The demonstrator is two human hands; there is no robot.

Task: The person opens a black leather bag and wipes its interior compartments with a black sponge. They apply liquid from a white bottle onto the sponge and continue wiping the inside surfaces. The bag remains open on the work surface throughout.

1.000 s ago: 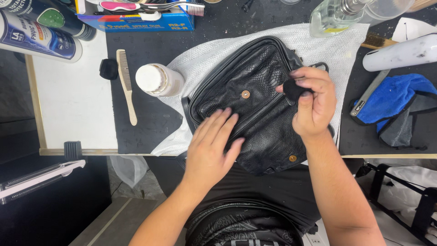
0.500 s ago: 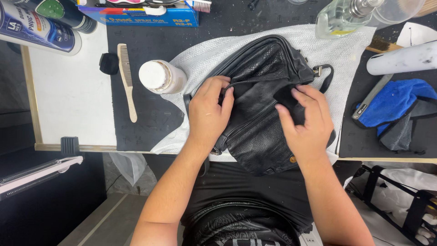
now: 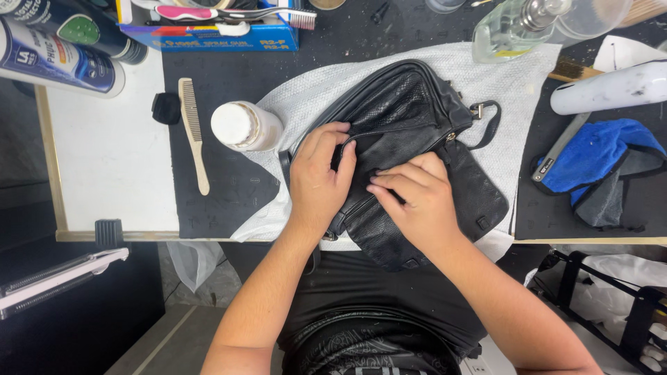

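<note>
Black leather bag (image 3: pixel 445 132) lies tilted on a white textured cloth (image 3: pixel 514 83) near the table's front edge — pebbled grain, snake-pattern panel, flap folded open, strap loop toward the right. Left hand (image 3: pixel 319 177) curls its fingers over the flap's rim, gripping it; right hand (image 3: pixel 417 198) presses flat on the bag, fingers together. White-capped jar (image 3: pixel 244 125) and wooden comb (image 3: pixel 193 132) to the left, blue cloth (image 3: pixel 604 149) at the right edge

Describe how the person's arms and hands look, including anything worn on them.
Both forearms are bare, with no sleeves in view. The left hand and right hand wear no gloves, and no rings, watch or bracelets show. Fingernails are short and unpainted.
</note>
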